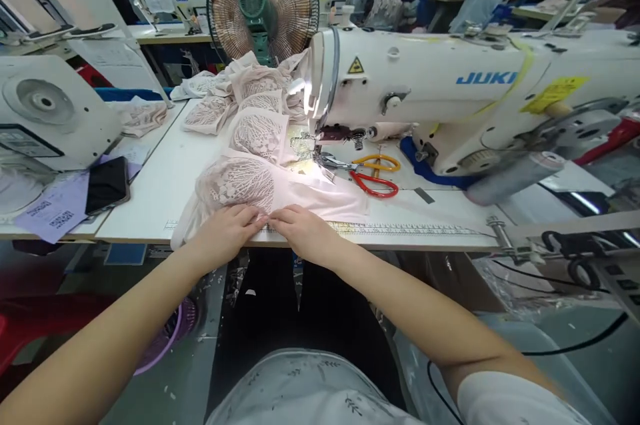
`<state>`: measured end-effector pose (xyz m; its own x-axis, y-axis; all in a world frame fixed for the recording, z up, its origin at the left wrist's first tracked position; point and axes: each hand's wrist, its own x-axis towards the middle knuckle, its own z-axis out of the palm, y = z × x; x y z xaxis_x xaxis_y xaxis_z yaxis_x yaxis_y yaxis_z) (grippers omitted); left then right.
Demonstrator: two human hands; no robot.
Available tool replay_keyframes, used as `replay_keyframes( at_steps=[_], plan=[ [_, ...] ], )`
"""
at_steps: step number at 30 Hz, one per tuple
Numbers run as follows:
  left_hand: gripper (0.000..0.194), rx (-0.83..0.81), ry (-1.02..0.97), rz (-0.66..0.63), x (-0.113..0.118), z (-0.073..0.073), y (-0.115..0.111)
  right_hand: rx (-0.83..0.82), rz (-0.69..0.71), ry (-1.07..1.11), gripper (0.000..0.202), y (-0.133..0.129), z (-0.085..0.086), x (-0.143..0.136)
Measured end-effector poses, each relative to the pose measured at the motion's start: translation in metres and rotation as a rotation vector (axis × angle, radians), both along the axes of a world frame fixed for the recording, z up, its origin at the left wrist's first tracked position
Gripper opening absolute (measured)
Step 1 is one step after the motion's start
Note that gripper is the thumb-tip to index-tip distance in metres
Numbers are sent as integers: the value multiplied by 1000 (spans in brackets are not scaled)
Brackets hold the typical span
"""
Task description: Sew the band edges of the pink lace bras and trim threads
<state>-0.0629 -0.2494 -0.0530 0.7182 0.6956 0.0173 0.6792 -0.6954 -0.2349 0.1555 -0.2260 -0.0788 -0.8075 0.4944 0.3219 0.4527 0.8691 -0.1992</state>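
Observation:
A pale pink lace bra [247, 182] lies on the table in front of me, its lace cup to the left and a smooth band stretching right. At its near edge, my left hand [227, 233] pinches the fabric with bent fingers. Close beside it, my right hand [307, 233] grips the same edge, and the fingertips of both hands almost meet. The sewing machine's needle area [317, 145] is lit just beyond the bra. More joined lace cups [260, 132] trail away behind it in a heap.
Scissors with red and orange handles [375, 175] lie right of the needle. A ruler tape [410, 230] runs along the table's front edge. The white JUKI machine [425, 78] fills the right. A fan [263, 5] stands behind; a phone [107, 185] lies on papers at left.

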Motion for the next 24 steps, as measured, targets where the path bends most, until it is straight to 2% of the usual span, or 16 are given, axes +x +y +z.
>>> replay_keyframes(
  at_steps=[7, 12, 14, 18, 24],
  plan=[
    [40, 41, -24, 8, 1, -3, -4, -13, -58, -90, 37, -3, 6, -3],
    [29, 336, -247, 47, -5, -11, -35, -30, -68, -201, 34, -4, 17, -6],
    [26, 376, -304, 92, -10, -18, -49, -27, -62, -218, 34, -4, 18, -7],
    [25, 335, -293, 197, -21, -28, -62, -4, -61, -225, 37, -3, 14, -7],
    [25, 159, -462, 411, -42, -25, -49, 28, -35, -212, 39, -4, 10, -6]
  ],
)
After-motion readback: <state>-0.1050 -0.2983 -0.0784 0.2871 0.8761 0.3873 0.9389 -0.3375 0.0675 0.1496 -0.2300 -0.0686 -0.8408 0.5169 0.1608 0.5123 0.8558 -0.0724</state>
